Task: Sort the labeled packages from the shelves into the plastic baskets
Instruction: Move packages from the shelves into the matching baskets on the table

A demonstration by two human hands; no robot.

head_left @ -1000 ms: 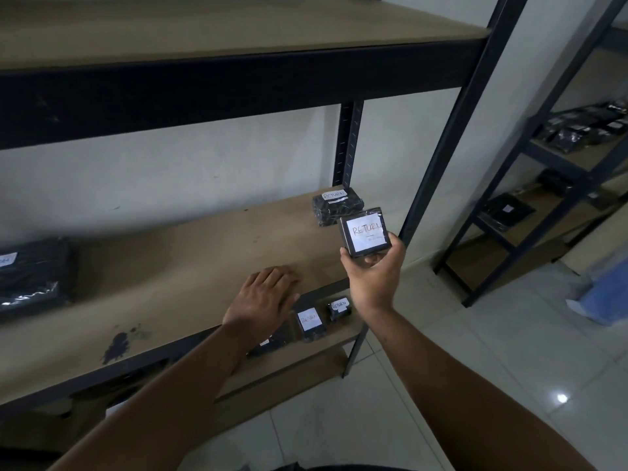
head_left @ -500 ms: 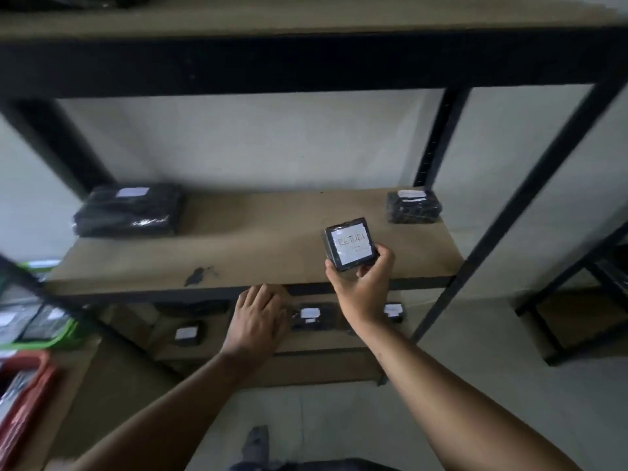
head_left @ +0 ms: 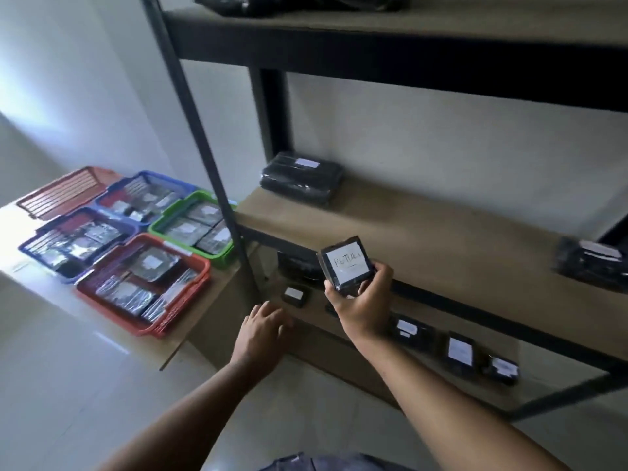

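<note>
My right hand (head_left: 362, 302) grips a small black package (head_left: 346, 263) with a white label reading RETURN, held in front of the middle shelf (head_left: 441, 239). My left hand (head_left: 261, 329) hangs lower with loose fingers and holds nothing, near the lower shelf's left end. At left, on a low board, stand plastic baskets with packages inside: a red basket (head_left: 102, 294) nearest, a green basket (head_left: 159, 229), and two blue baskets (head_left: 34, 248) (head_left: 153, 176). An empty red basket (head_left: 61, 192) lies at the back.
Black packages rest on the middle shelf at back left (head_left: 300, 180) and far right (head_left: 591, 263). Several small labeled packages (head_left: 460, 351) lie on the lower shelf. A dark shelf post (head_left: 207, 158) stands between the shelves and the baskets. White tiled floor lies below.
The view has swung left, bringing the baskets into sight. My right hand still holds the RETURN package; my left hand has come off the shelf edge and dropped lower.
</note>
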